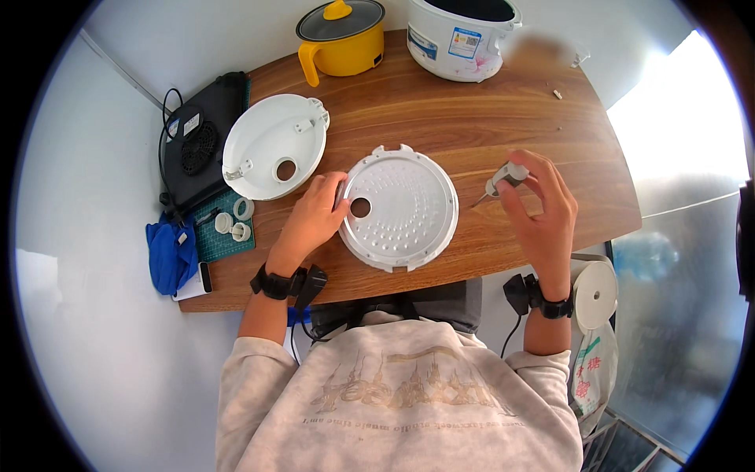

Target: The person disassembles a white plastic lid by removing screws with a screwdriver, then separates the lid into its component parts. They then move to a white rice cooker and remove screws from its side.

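Note:
A round white plastic lid plate [405, 206], with rows of small bumps and a hole near its left side, lies on the wooden table in front of me. My left hand [314, 212] grips its left rim between thumb and fingers. A small greyish piece shows between those fingers, too small to make out. To the right of the plate, my right hand [539, 200] is closed around a short screwdriver [507, 177] with a pale and dark green handle. Its thin shaft slants down and left, apart from the plate.
A white lid cover [271, 149] lies at the left, by a black hot plate [200, 134]. Nearby are a green mat [228, 244], white rings [244, 208] and a blue cloth [173, 256]. A yellow pot [342, 39] and a white cooker body [460, 47] stand at the back.

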A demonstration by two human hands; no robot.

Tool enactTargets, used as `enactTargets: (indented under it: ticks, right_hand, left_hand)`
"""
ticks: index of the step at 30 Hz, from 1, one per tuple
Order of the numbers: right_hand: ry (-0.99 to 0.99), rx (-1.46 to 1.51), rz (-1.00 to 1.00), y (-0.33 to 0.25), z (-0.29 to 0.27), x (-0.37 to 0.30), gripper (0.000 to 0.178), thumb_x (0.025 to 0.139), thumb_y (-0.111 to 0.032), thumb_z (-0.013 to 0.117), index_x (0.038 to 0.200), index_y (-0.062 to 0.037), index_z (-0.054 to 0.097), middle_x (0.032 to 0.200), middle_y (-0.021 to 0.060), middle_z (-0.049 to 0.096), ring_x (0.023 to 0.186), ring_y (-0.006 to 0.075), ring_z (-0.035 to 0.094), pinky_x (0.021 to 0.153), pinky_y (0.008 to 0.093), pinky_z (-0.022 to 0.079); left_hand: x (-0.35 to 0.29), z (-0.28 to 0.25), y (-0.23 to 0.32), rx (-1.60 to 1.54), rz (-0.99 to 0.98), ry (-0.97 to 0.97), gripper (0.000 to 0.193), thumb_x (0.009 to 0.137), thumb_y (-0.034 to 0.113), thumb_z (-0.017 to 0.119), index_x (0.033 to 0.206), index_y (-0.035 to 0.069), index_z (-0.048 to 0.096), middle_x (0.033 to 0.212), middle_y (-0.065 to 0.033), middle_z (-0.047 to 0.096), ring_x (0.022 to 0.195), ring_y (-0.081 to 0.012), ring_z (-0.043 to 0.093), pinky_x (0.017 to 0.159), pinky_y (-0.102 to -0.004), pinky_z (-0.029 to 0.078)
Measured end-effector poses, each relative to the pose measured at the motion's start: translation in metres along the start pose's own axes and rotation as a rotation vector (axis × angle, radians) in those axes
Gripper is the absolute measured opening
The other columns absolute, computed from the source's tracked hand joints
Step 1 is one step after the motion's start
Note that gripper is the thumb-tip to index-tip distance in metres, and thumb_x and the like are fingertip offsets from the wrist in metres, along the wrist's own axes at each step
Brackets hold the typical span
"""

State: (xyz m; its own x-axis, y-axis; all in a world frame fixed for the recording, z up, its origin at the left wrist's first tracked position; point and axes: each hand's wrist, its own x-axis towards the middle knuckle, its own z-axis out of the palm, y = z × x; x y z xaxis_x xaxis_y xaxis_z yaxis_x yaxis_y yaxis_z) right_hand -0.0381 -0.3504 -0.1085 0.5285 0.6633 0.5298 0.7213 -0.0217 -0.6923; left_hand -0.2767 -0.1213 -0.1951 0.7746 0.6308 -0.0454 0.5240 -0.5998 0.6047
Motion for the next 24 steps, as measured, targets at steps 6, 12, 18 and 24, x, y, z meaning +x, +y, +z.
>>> enactTargets:
  ticks: [6, 12, 18, 24]
  right_hand:
    - [-0.044, -0.034, 0.135, 0.008, 0.001, -0.005, 0.045, 0.086, -0.001, 0.074, 0.127, -0.0068, 0.056, 0.107, 0.0127, 0.07, 0.09, 0.0231, 0.071, 0.08, 0.0331, 0.06]
    - [0.049, 0.061, 0.158, -0.004, -0.009, 0.004, 0.048, 0.086, -0.001, 0.076, 0.127, -0.0058, 0.053, 0.102, 0.0113, 0.069, 0.092, 0.0189, 0.072, 0.081, 0.0323, 0.063]
    - [0.062, 0.148, 0.169, -0.007, 0.001, 0.007, 0.047, 0.086, -0.004, 0.079, 0.125, -0.0047, 0.053, 0.1, 0.01, 0.069, 0.091, 0.0172, 0.072, 0.08, 0.0327, 0.063]
    - [0.024, 0.125, 0.149, -0.003, 0.027, 0.01, 0.045, 0.088, -0.012, 0.08, 0.12, -0.0047, 0.051, 0.095, 0.0128, 0.069, 0.084, 0.0194, 0.073, 0.074, 0.0323, 0.061]
  left_hand:
    - [0.003, -0.008, 0.02, -0.048, 0.009, -0.16, 0.038, 0.096, 0.014, 0.06, 0.134, 0.011, 0.056, 0.115, -0.0142, 0.059, 0.101, -0.0319, 0.063, 0.09, -0.0416, 0.052]
    - [0.01, 0.003, 0.015, -0.119, 0.204, -0.233, 0.042, 0.096, 0.013, 0.061, 0.138, 0.011, 0.059, 0.115, -0.012, 0.06, 0.1, -0.0279, 0.062, 0.09, -0.0375, 0.05]
    - [0.009, 0.001, 0.033, -0.066, 0.19, -0.224, 0.052, 0.096, 0.024, 0.067, 0.143, 0.007, 0.053, 0.134, -0.0168, 0.054, 0.124, -0.0325, 0.055, 0.103, -0.0404, 0.046]
    - [-0.021, 0.018, 0.037, 0.151, 0.308, -0.25, 0.085, 0.082, 0.047, 0.079, 0.15, 0.01, 0.045, 0.156, -0.0216, 0.033, 0.143, -0.0427, 0.037, 0.115, -0.0482, 0.038]
